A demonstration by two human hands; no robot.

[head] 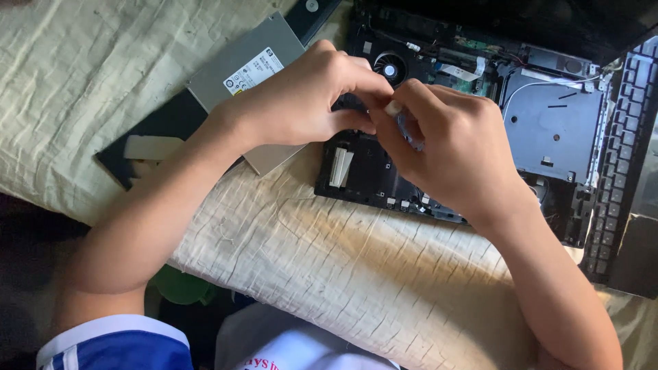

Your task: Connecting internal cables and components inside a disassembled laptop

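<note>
An opened black laptop base (548, 130) lies on a cream cloth, its fan (389, 69), boards and cables exposed. My left hand (301, 103) and my right hand (452, 151) meet over its left half, fingertips pinched together on something small that the fingers hide. A bluish round part shows under my right fingers. A white ribbon connector (340, 166) sits just below my left hand. Whether either hand truly grips a part is unclear.
A grey optical drive (240, 68) with a white label lies under my left wrist, on a black panel (147, 140). The detached keyboard (617, 157) stands along the laptop's right side. The wrinkled cream cloth (329, 253) covers the table, whose edge runs diagonally near me.
</note>
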